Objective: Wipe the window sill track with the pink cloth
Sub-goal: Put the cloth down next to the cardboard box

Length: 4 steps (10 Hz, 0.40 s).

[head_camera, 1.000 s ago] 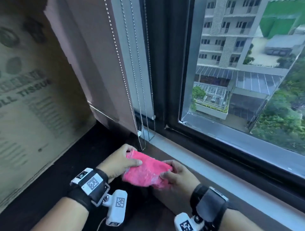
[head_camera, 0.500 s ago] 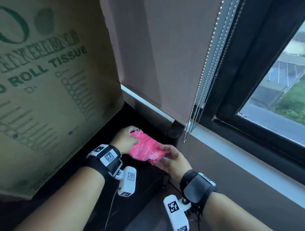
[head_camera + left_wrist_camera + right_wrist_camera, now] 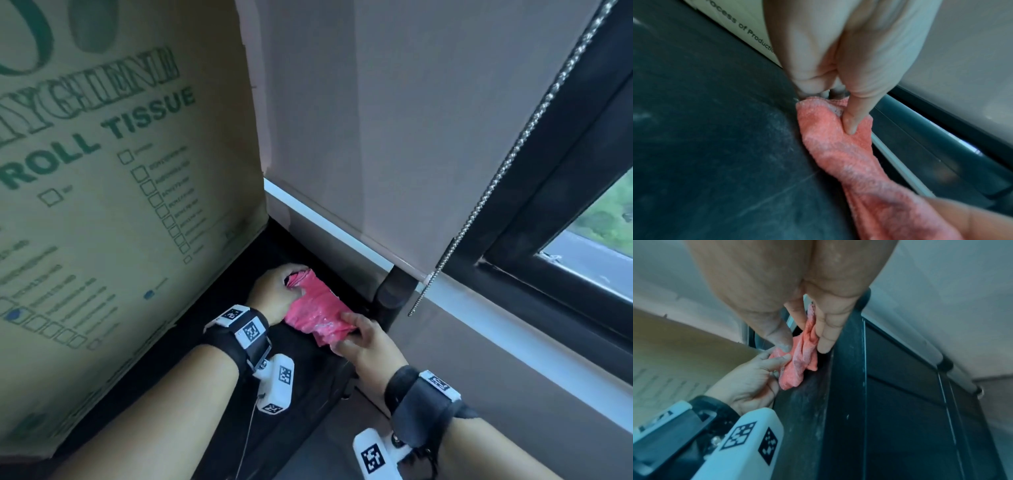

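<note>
The pink cloth (image 3: 317, 313) is stretched between both hands over the dark sill, just beside the window track (image 3: 342, 270). My left hand (image 3: 274, 291) grips its far end, with the thumb (image 3: 851, 120) pressed into the fabric (image 3: 838, 154). My right hand (image 3: 363, 337) pinches the near end between thumb and fingers, shown in the right wrist view as bunched cloth (image 3: 801, 356). The track runs under the lowered roller blind (image 3: 376, 137), and most of its length is hidden there.
A large cardboard box (image 3: 102, 188) printed ROLL TISSUE stands on the sill at the left, close to my left hand. A bead chain (image 3: 496, 178) hangs from the blind at the right. The black window frame (image 3: 548, 205) and glass (image 3: 599, 233) lie further right.
My view has swung left and down, away from the window glass toward the box corner. Both hands have carried the cloth left along the sill, still holding its ends.
</note>
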Tool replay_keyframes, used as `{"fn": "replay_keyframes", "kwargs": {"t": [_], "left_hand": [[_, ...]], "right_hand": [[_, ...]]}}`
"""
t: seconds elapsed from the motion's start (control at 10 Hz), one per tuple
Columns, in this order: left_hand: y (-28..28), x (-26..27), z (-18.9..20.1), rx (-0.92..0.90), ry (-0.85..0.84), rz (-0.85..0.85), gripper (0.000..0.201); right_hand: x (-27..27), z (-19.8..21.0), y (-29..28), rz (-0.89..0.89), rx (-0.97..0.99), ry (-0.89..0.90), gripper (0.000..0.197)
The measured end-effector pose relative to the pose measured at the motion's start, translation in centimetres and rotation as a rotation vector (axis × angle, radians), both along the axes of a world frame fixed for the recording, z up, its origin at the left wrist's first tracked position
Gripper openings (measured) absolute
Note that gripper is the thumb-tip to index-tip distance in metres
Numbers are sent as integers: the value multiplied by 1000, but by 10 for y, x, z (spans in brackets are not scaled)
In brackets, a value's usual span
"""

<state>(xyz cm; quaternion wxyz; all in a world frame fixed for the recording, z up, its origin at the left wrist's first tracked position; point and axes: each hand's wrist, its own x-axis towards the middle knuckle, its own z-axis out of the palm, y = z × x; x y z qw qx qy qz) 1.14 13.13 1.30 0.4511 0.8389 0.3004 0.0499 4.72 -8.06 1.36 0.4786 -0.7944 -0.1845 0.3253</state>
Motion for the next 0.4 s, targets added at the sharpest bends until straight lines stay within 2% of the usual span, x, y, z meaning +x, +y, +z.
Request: {"fn": "replay_keyframes", "kwargs": {"t": [0.2,0.3,0.4], "left_hand": [[-3,7,-10,268,58,-19,55],[-8,7,-3,351,131,-13,63],[-21,11,12,341,90,20,60]], "right_hand": [[0,0,1,205,-253,-261,69],[-1,13,-9,217,-235,-301,67],[9,33,-28,176,-207,-322,62]]}}
